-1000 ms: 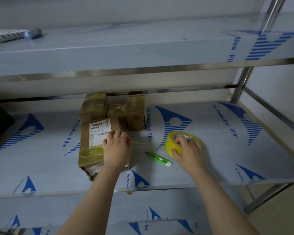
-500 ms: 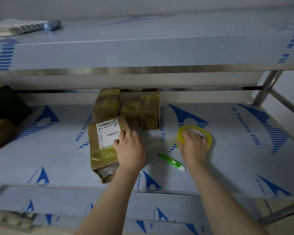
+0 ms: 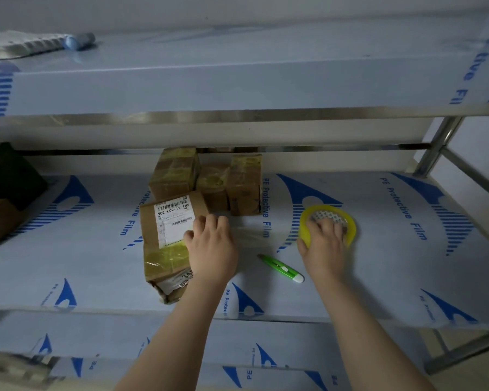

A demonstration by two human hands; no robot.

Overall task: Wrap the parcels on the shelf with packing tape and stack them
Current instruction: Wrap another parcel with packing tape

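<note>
1. The labelled parcel (image 3: pixel 170 235), a brown box with a white barcode label on top, lies on the middle shelf (image 3: pixel 378 263). Its near end is close to the shelf's front edge.
2. A band of yellowish tape crosses the parcel's top below the label, and its near end looks torn open.
3. The left hand (image 3: pixel 212 249) lies palm down on the parcel's right edge. Its fingers curl over that edge and hold the box.
4. The right hand (image 3: pixel 323 244) grips the tape roll (image 3: pixel 350 224), which lies flat on the shelf to the right of the parcel. The fingers reach into the roll's core and the thumb is on its outer rim.
5. A faint clear strip of tape (image 3: pixel 246 235) stretches between the parcel and the roll, low over the shelf.
6. A green utility knife (image 3: pixel 280 268) lies on the shelf between the two hands, touching neither.
7. Three taped boxes (image 3: pixel 213 182) stand side by side at the back of the shelf, just behind the labelled parcel.
8. Dark parcels (image 3: pixel 9 187) sit at the shelf's far left.
9. On the upper shelf (image 3: pixel 237 88), at the left, lies a blue-capped item (image 3: pixel 76 40).
</note>
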